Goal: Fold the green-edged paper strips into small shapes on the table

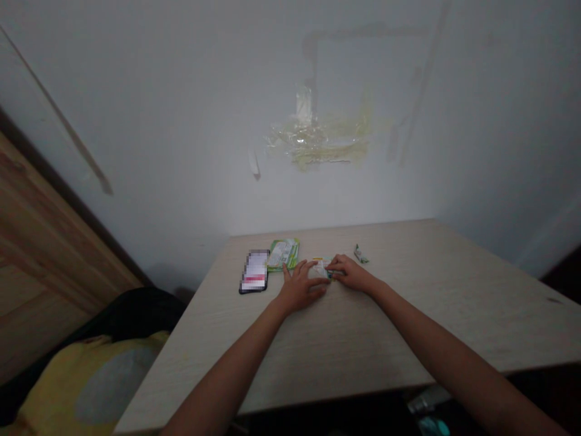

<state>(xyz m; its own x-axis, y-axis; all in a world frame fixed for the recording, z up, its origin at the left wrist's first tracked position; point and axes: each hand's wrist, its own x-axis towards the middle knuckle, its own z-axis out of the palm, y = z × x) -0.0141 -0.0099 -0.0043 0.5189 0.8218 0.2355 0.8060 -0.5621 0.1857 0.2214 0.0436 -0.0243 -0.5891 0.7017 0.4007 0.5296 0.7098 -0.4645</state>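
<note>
A small whitish packet (320,266) with coloured print lies flat on the table, partly covered by my fingers. My left hand (298,289) rests over its left side with the fingers stretched out and spread, touching it. At the packet's right edge, my right hand (350,274) has its fingers closed in a pinch. Just beyond my left fingertips is a green and white packet (284,253), lying flat. To the right of my right hand, a small green and white torn scrap (361,254) sits apart.
A phone (255,271) with a lit screen lies at the left of the pale wooden table (345,345). The wall (190,151) behind carries peeling tape (318,139). Left of the table are a yellow and grey plush item (91,381) and a wooden panel (40,242).
</note>
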